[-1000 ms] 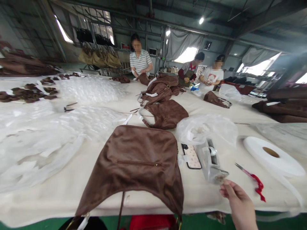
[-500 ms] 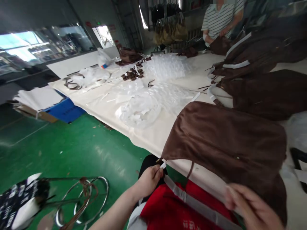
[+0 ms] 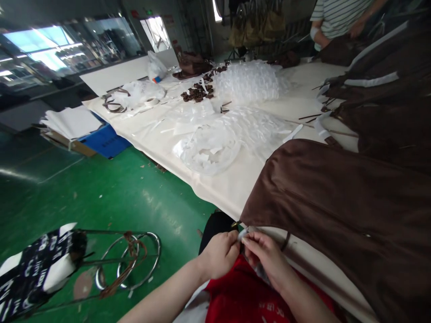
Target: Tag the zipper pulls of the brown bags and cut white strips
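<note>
A brown bag (image 3: 323,193) lies along the table's near edge, with a small brass-coloured fitting (image 3: 235,224) at its left corner. Just below that corner, my left hand (image 3: 218,255) pinches a strap covered in whitish wrapping (image 3: 243,234). My right hand (image 3: 266,255) grips the same wrapped strap right beside it, thumb and fingers closed. The two hands nearly touch in front of the red apron (image 3: 242,291). Most of the strap is hidden behind my right hand and forearm.
Translucent wrapping strips (image 3: 208,150) and a larger pile of them (image 3: 251,83) lie on the pale table (image 3: 155,154). More brown bags (image 3: 397,103) are heaped at right. A person in a striped shirt (image 3: 340,20) stands behind. A metal-framed stool (image 3: 158,251) is at lower left.
My right hand has moved left from below the bag to the strap beside my left hand and closed on it. My left hand keeps its pinch. The view has shifted slightly.
</note>
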Demonstrator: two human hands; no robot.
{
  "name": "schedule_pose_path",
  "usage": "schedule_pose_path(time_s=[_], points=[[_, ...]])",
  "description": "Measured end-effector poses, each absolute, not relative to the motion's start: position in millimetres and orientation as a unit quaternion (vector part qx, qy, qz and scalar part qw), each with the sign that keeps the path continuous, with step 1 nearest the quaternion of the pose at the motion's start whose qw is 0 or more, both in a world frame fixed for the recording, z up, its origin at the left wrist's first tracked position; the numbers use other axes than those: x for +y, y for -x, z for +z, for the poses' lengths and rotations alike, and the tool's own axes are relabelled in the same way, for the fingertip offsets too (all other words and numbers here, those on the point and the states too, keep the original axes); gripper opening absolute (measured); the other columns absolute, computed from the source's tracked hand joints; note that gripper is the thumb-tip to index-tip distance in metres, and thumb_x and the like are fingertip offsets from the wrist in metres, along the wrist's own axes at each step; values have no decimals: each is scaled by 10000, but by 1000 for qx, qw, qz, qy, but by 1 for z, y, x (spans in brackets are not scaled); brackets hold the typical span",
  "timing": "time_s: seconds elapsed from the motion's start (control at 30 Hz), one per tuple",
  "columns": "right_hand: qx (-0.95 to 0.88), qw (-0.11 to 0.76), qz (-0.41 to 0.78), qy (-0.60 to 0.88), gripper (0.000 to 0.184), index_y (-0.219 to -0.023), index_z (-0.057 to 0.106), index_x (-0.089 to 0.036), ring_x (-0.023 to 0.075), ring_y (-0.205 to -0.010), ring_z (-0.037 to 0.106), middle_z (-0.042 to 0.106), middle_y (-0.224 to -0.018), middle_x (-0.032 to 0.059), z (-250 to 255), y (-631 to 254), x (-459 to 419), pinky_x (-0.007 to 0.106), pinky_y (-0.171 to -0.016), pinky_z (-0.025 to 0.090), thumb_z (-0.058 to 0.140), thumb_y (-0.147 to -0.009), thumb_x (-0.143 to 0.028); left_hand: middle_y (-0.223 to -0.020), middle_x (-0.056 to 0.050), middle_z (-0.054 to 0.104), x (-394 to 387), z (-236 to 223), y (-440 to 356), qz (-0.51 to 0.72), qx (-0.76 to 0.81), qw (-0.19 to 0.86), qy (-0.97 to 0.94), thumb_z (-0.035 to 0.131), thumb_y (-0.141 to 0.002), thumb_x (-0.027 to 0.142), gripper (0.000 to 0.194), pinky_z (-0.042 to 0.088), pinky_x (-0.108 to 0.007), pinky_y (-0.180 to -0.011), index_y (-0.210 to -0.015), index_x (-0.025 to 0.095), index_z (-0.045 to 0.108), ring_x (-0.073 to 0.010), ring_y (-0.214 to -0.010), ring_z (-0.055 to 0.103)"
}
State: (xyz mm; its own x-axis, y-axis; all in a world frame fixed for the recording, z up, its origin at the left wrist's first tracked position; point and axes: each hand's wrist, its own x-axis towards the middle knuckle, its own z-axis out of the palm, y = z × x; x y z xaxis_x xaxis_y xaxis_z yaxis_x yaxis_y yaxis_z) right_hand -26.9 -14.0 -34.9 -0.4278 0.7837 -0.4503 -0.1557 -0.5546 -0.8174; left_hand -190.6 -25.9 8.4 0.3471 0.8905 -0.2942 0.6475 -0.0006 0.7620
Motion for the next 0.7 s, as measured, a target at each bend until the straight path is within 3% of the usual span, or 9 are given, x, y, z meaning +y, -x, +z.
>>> schedule_pose_path(time_s=[0.23,0.4,0.57,0.7], points=[[-399,257,752,458,345,-780,615,-159,73,-424,502,603,-551,-37,-43,25,-12,188,-430,362,646,-770,-503,-649,-9,503,-22,-5,190,176,585,488,-624,287,-965,476,431,344,-261,-578,-711,188,482,-139,-581,438],[-410,233,754,457,308,-838,648,-152,97,-511,579,647,-643,-11,-46,19,-13,210,-495,425,628,-788,-455,-533,80,318,-20,-16,189,234,547,691,-410,462,-855,596,433,187,-219,-441,-714,186,442,-71,-457,221],[-469,227,720,458,222,-841,663,-163,108,-549,591,654,-658,-3,-50,21,-9,219,-535,454,545,-842,-351,-502,113,194,-17,-15,197,193,445,844,-229,518,-852,394,247,53,-193,-381,-745,181,457,-48,-397,66],[-522,246,679,455,197,-863,674,-178,120,-571,602,667,-690,0,-49,25,-4,217,-541,465,520,-841,-299,-519,106,211,-17,-21,202,189,322,926,-54,518,-881,283,183,57,-162,-349,-753,163,466,-39,-382,42]])
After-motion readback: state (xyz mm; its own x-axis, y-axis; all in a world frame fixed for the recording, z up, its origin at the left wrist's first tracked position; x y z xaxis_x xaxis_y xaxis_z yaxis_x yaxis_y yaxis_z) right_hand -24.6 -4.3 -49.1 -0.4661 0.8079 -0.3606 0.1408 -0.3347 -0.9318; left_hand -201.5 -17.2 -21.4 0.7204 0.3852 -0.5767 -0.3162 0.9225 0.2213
